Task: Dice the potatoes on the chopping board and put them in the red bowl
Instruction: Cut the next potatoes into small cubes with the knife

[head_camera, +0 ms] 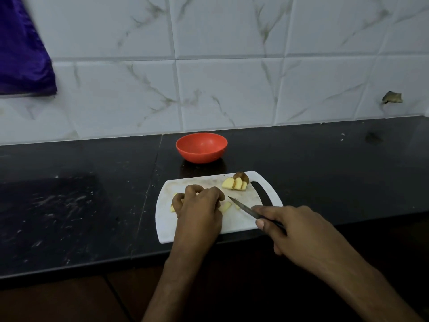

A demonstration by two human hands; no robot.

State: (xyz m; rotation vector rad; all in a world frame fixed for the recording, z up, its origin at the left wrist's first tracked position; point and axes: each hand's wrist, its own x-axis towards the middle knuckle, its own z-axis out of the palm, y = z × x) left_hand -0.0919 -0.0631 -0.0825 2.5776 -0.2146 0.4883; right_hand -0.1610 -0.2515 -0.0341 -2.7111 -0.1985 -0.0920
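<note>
A white chopping board (167,226) lies on the black counter near its front edge. My left hand (199,210) sits on the board's left part, fingers curled over potato pieces that are mostly hidden under it. My right hand (294,231) grips a small knife (243,208), its tip pointing left toward my left hand, just above the board. A sliced potato chunk (235,182) with brown skin lies at the board's far side, and a loose slice (225,207) lies beside my left hand. The red bowl (201,147) stands behind the board, with nothing visible inside.
The black counter (81,194) stretches left and right of the board, with a wet smear on the left. A white marbled tile wall (232,77) rises behind it. A purple cloth (21,54) hangs at the upper left.
</note>
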